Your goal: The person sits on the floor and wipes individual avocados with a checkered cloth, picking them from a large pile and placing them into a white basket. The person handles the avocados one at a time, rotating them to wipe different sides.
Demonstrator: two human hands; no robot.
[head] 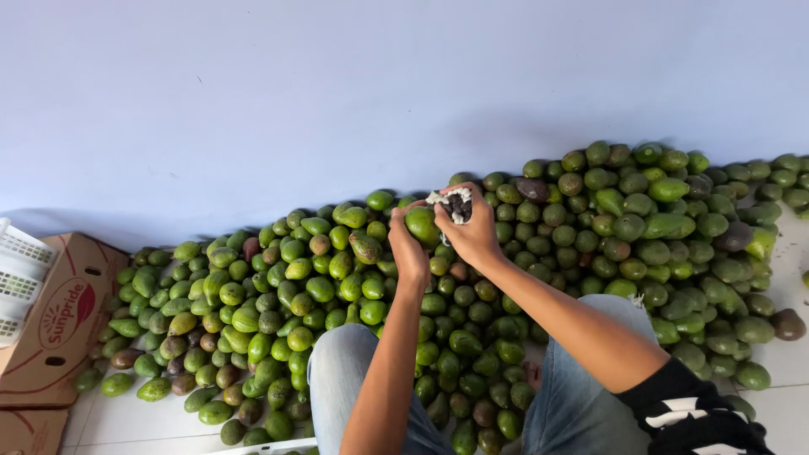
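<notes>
While the person sits amid an avocado pile (253, 312) | left hand (408, 251) grips green avocado (421, 224) | right hand (474, 229) clutches white foam net (455, 202).

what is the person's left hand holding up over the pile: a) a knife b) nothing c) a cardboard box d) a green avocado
d: the left hand grips a green avocado above the pile of avocados, while the right hand holds a dark fruit in white mesh beside it.
</notes>
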